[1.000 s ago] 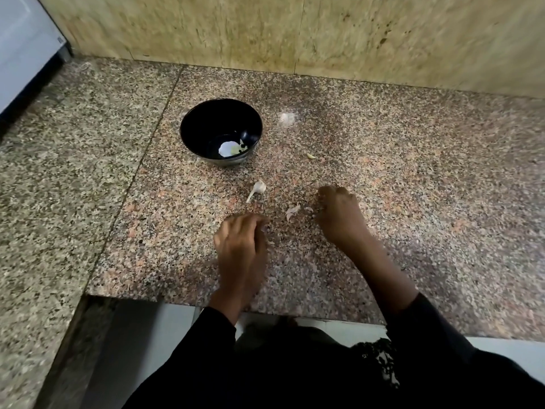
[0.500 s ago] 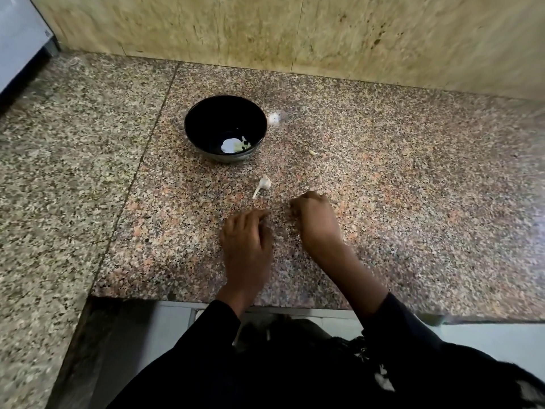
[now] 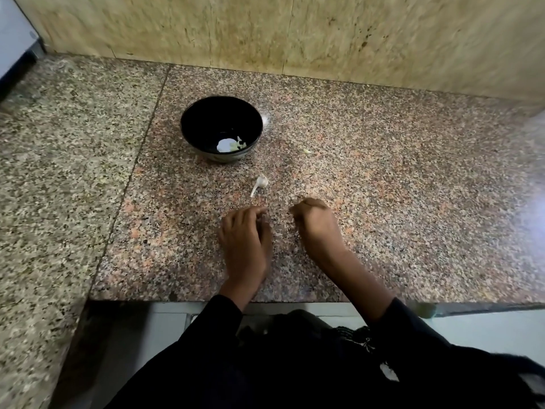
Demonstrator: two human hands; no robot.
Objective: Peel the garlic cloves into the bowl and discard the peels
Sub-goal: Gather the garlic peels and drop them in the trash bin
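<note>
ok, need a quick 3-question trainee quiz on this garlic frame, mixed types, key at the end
1. True or false: the black bowl holds nothing.
2. Multiple choice: the loose garlic piece with a stem lies (A) inside the bowl, (B) on the counter between the bowl and the hands, (C) in the left hand.
3. Short answer: which hand has its fingers curled under on the counter, nearer the camera than that piece and to its right?

Key
1. False: pale bits lie at its bottom.
2. B.
3. The right hand; what it holds, if anything, is hidden.
</note>
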